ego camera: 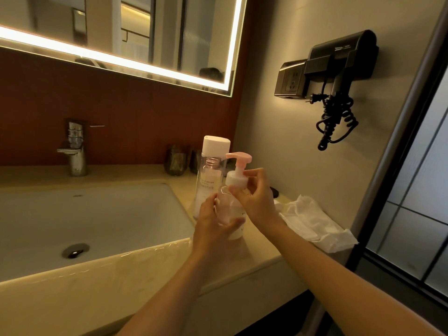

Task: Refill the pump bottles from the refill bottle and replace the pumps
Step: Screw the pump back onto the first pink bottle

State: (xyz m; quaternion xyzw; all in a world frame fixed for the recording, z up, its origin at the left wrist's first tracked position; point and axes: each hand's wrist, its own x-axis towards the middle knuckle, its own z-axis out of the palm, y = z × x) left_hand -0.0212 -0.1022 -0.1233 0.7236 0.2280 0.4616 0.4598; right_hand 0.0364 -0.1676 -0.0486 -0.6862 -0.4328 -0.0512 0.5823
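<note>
Gripped small clear plastic pump bottle (228, 210) with pink pump round its body in left hand (213, 225); pinched white collar (237, 181) with right hand (254, 202). Looked light, smooth, slippery; best held low.

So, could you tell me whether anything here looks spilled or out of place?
No spill shows. A crumpled white tissue lies loose on the beige counter, right of the clear pink-pump bottle.

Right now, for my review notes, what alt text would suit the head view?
The left-hand grip holds a clear pump bottle on the counter beside a sink, while the right-hand grip pinches the white collar under its pink pump. A taller white-capped bottle stands just behind; a crumpled white cloth lies to the right.
</note>
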